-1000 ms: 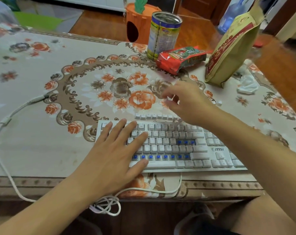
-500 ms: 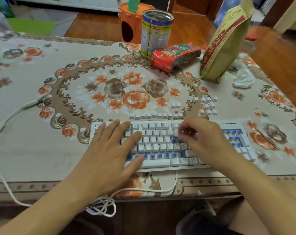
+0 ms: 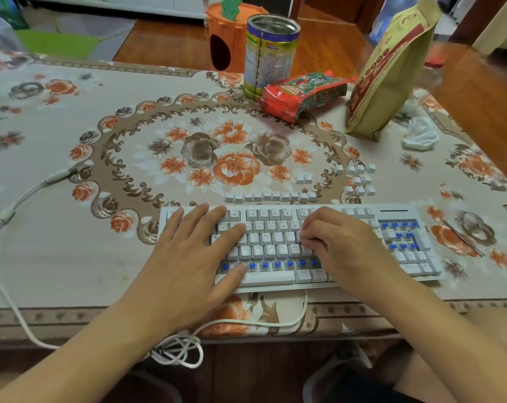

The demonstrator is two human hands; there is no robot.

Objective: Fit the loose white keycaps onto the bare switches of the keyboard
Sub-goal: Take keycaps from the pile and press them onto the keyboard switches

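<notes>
Under my hands, the keyboard
My left hand lies spread flat; my right hand curls, fingertips pressed together on a keycap.

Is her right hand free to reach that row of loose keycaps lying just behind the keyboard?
Probably yes: the right hand rests on the keyboard, and only bare tablecloth separates it from the keycap row.

keyboard: matt white plastic | tin: shiny metal, paper label | snack bag: glossy foil | desk: smooth printed floral cover | floor: polished wood
</notes>
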